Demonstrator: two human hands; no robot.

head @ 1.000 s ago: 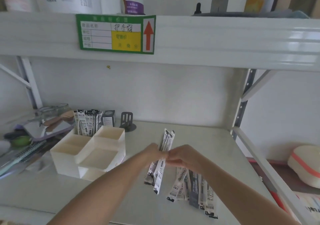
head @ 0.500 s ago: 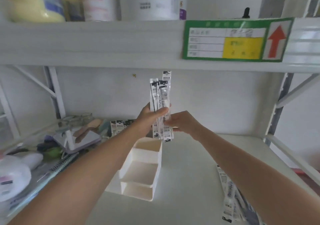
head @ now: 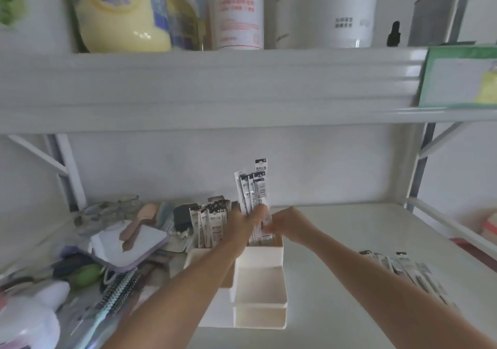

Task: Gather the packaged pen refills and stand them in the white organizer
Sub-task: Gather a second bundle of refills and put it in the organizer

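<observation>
A white stepped organizer (head: 262, 281) stands on the shelf in front of me. My left hand (head: 246, 226) grips an upright bundle of packaged pen refills (head: 254, 187), whose lower ends sit in the organizer's back right compartment. My right hand (head: 289, 225) touches the bundle's lower part from the right. More refill packs (head: 209, 221) stand in the back left compartment. A loose pile of refill packs (head: 408, 273) lies flat on the shelf at the right.
Left of the organizer lie a lilac case (head: 129, 246), a spiral notebook (head: 118, 292), glass items and a white toy (head: 29, 319). The shelf above (head: 215, 88) carries lotion bottles and a green label (head: 460, 77). A metal upright (head: 419, 176) stands at the right.
Both hands lowered the upright bundle from above the organizer until its lower ends went into the back right compartment. A second earlier they lifted it from the loose pile. My view shifted left.
</observation>
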